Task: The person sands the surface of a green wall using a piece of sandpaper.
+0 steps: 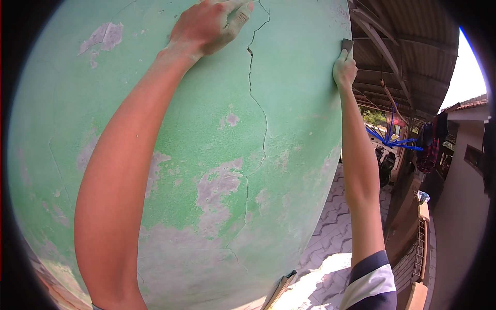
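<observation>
A green painted wall (305, 119) fills most of the view, with bare grey patches and a long jagged crack (251, 77) running down it. My left hand (206, 26) rests against the wall at the top, left of the crack. Its thumb stands apart from the fingers, whose tips are partly cut off by the frame; no object shows in it. At the wall's right edge, my right hand (345, 70) grips a small flat dark grey piece of sandpaper (347, 45), its thumb pressed along it. Pale dust coats both hands.
Right of the wall lies a paved walkway (330, 227) under a corrugated roof (413, 46). A blue hanging rack (392, 142), dark clothes (431, 142) and a parked motorbike (386, 165) are further back. A wooden piece (280, 290) stands by the wall's lower edge.
</observation>
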The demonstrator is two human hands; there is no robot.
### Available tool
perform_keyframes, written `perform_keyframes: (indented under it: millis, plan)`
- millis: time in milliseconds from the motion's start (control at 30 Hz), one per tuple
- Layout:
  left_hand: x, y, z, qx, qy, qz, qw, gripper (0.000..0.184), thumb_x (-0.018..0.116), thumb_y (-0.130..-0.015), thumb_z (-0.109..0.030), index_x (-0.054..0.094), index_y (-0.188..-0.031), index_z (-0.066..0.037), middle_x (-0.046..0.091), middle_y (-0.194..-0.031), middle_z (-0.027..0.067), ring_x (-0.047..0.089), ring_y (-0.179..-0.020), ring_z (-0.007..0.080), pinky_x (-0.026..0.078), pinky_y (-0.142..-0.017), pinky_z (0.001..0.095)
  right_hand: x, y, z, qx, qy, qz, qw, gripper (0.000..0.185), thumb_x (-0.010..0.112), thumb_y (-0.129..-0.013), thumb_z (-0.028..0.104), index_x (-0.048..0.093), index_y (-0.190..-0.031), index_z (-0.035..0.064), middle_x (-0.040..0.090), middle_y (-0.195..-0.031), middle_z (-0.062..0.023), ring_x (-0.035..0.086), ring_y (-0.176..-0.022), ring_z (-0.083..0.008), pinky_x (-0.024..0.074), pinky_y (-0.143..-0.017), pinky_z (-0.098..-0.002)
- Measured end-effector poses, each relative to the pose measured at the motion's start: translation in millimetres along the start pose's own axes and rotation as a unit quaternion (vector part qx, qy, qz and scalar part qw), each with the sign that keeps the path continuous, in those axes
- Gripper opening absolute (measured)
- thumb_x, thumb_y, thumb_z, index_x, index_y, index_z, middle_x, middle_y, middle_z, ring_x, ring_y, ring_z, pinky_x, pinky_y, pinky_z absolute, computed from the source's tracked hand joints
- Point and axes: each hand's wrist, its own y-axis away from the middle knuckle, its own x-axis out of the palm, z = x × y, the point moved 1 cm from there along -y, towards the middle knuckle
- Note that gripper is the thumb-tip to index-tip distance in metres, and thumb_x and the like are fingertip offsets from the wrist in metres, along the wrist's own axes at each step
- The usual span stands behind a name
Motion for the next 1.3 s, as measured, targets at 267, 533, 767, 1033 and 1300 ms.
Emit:
perform_keyframes:
  millis: [267,533,767,1033,1300]
  plan:
    - [0,-4,-4,-0.032,-0.039,0.006,0.999,0.047,0.046,-0.106,-0.034,0.062,-0.137,-0.003,0.059,-0.145,0.0158,0.048,-0.142,0.0332,0.036,-0.120,0.0442,22,86,68,-0.416,-0.097,-0.030,0.904,0.051,0.044,-0.108,0.030,0.047,-0.150,0.0013,0.052,-0.149,-0.0190,0.046,-0.141,-0.0395,0.0375,-0.117,-0.0461]
    - [0,0,-5,-0.032,-0.037,0.018,0.999,0.046,0.048,-0.105,-0.032,0.061,-0.137,-0.002,0.058,-0.146,0.0156,0.048,-0.142,0.0326,0.036,-0.120,0.0439,12,-13,42,-0.018,-0.024,-0.020,0.999,0.050,0.037,-0.108,0.033,0.053,-0.147,0.0065,0.058,-0.144,-0.0178,0.055,-0.131,-0.0413,0.0436,-0.109,-0.0481]
    - [10,-8,-2,-0.039,-0.082,0.000,0.996,0.048,0.047,-0.105,-0.032,0.060,-0.139,-0.001,0.056,-0.148,0.0160,0.047,-0.143,0.0318,0.034,-0.121,0.0431,31,88,105,-0.481,-0.165,-0.022,0.861,0.047,0.046,-0.107,0.030,0.052,-0.148,0.0067,0.052,-0.151,-0.0157,0.043,-0.143,-0.0379,0.0365,-0.118,-0.0454]
    - [6,-3,-2,-0.011,-0.067,-0.002,0.998,0.047,0.048,-0.105,-0.032,0.062,-0.136,0.000,0.058,-0.146,0.0174,0.046,-0.143,0.0334,0.034,-0.121,0.0424,39,-15,84,-0.141,-0.080,-0.101,0.982,0.051,0.034,-0.108,0.042,0.059,-0.141,0.0121,0.063,-0.139,-0.0161,0.055,-0.129,-0.0447,0.0443,-0.107,-0.0501]
    - [9,-10,-2,0.006,-0.052,-0.002,0.999,0.047,0.048,-0.104,-0.032,0.063,-0.135,0.001,0.057,-0.145,0.0219,0.046,-0.143,0.0365,0.033,-0.121,0.0423,27,29,124,-0.378,-0.147,-0.057,0.912,0.046,0.047,-0.106,0.027,0.059,-0.138,-0.0042,0.057,-0.141,-0.0262,0.051,-0.136,-0.0410,0.0389,-0.115,-0.0432]
